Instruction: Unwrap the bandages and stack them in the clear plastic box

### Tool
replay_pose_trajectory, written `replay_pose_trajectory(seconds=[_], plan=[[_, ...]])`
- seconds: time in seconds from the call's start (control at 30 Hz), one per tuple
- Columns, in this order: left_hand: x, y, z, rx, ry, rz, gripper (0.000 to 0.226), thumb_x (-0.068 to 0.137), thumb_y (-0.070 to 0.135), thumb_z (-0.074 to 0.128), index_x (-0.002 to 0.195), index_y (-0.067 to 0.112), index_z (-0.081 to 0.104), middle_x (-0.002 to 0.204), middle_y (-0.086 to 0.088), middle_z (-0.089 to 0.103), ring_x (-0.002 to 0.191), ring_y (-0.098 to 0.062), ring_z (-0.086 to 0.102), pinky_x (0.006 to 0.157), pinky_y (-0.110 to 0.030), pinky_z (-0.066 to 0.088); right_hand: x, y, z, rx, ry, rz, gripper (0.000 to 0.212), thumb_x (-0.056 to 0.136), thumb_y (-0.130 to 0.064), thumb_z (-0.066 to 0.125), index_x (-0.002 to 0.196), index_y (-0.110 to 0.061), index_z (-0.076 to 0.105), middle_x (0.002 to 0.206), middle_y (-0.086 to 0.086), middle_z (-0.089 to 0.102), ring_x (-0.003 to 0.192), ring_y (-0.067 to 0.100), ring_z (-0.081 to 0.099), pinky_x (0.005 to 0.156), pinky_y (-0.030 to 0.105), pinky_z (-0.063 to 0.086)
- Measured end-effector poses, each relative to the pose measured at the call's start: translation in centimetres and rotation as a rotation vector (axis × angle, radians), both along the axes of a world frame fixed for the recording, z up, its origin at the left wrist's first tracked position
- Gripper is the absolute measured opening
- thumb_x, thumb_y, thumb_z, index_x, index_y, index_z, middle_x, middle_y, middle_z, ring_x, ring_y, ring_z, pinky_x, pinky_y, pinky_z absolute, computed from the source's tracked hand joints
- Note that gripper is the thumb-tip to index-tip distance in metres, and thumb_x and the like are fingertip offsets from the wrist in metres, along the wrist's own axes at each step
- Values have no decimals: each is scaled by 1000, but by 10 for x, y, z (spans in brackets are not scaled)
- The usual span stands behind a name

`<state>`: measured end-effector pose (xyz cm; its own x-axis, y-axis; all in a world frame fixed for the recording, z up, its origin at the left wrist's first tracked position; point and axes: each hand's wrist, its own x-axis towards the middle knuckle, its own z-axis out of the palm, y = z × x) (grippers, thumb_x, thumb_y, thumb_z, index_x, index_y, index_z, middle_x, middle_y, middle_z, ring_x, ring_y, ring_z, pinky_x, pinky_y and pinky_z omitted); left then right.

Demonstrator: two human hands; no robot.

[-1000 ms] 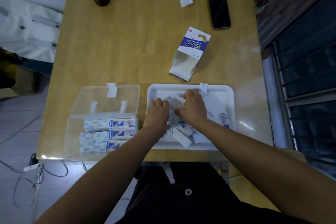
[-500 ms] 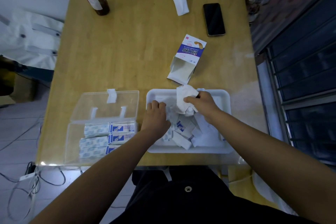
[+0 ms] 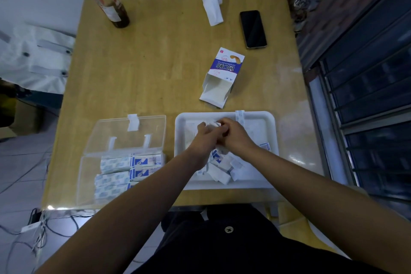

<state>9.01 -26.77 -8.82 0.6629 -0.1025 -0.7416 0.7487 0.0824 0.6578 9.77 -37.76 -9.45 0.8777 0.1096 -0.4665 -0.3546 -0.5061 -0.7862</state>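
A clear plastic box (image 3: 89, 176) lies open at the near left, its lid (image 3: 126, 133) flat behind it. Stacked bandages (image 3: 131, 167) with blue and white wrappers fill its base. To its right a white tray (image 3: 270, 122) holds a heap of loose wrapped bandages (image 3: 224, 167). Both hands meet over the tray's middle. My left hand (image 3: 203, 140) and my right hand (image 3: 235, 137) pinch a white wrapped bandage (image 3: 210, 123) between their fingertips; most of it is hidden by the fingers.
An opened bandage carton (image 3: 221, 78) lies just beyond the tray. Farther back are a black phone (image 3: 253, 29), a crumpled white paper (image 3: 211, 5) and a drink bottle with a red straw (image 3: 111, 4). Cables hang off the table's near-left corner (image 3: 44, 218).
My right hand lifted a white packet up out of the heap, then lowered it. My left hand left the heap and joined the right on the packet.
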Motion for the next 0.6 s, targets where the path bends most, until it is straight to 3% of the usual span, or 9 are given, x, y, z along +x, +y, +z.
replay_pose_trajectory(seconds=[0.07,0.17,0.23,0.33,0.47,0.6], plan=[[3,2,2,-30,33,102,25,96,14,46,114,-1,52,95,-15,65,83,-20,65,61,-28,53,-2,-1,5,98,32,56,34,81,-8,71,113,-9,60,101,5,66,92,18,63,81,33,55],[7,8,5,-247,146,293,30,97,12,30,97,-1,57,93,-16,67,86,-25,66,75,-36,55,-3,-7,8,217,43,96,41,79,-12,75,118,-13,61,101,4,66,90,14,64,74,27,58],[7,11,5,-299,207,340,35,95,18,29,106,-5,54,100,-20,65,90,-28,64,82,-38,51,-4,-6,10,173,-1,65,32,79,-21,76,108,-16,65,94,0,67,84,12,65,69,26,57],[8,13,1,-289,232,336,46,95,30,33,116,-6,52,108,-24,65,89,-28,65,76,-37,50,-7,-1,8,47,-88,41,17,79,-25,76,87,-15,66,81,-2,68,73,10,65,66,31,56],[6,18,-2,-274,249,292,23,97,22,39,92,6,55,87,-13,61,71,-22,61,64,-34,47,-8,-5,8,153,35,92,16,82,-21,73,87,-8,67,74,2,68,69,14,66,64,30,54],[6,23,-9,-313,256,369,27,96,14,36,111,4,56,106,-18,60,87,-27,59,75,-38,50,-5,-14,14,303,125,-102,7,87,-10,68,93,-8,66,76,3,66,64,8,61,62,20,50]])
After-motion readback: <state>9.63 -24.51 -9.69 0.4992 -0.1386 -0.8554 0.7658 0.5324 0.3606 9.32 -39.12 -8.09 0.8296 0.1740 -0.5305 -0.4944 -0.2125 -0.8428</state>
